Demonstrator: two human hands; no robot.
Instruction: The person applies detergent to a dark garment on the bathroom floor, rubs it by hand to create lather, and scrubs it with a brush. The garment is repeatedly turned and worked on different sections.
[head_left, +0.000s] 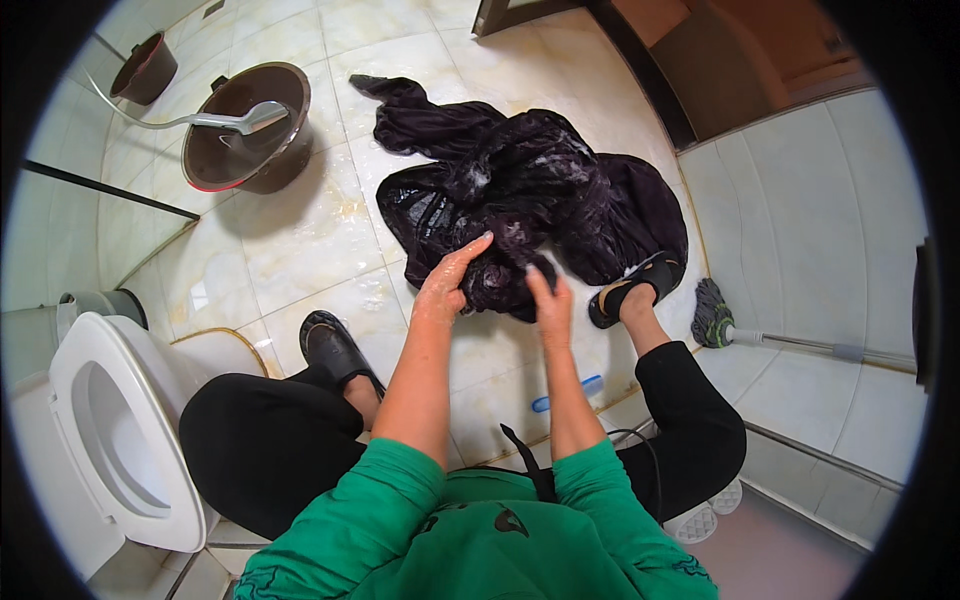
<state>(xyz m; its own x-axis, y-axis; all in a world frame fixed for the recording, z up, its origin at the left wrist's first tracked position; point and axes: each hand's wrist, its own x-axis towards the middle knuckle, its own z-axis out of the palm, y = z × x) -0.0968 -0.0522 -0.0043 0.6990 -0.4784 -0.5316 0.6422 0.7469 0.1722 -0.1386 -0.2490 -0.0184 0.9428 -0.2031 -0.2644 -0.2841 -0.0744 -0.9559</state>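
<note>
A large wet piece of dark purple-black fabric (540, 165) lies bunched on the tiled floor before me, with white suds on its folds. My left hand (448, 281) is at its near left edge, thumb up, with cloth between it and the other hand. On the near side, my right hand (549, 296) grips a fold of the same fabric; its fingers are slightly blurred and partly covered by cloth. One end of the fabric trails off towards the far left. Its right part reaches my right shoe (637, 289).
A brown basin (289, 161) with a shower head (259, 118) across it stands far left, a smaller brown bucket (154, 71) behind. A white toilet (82, 345) is at left. A blue brush (568, 394) lies near my right forearm. A mop (712, 315) lies right.
</note>
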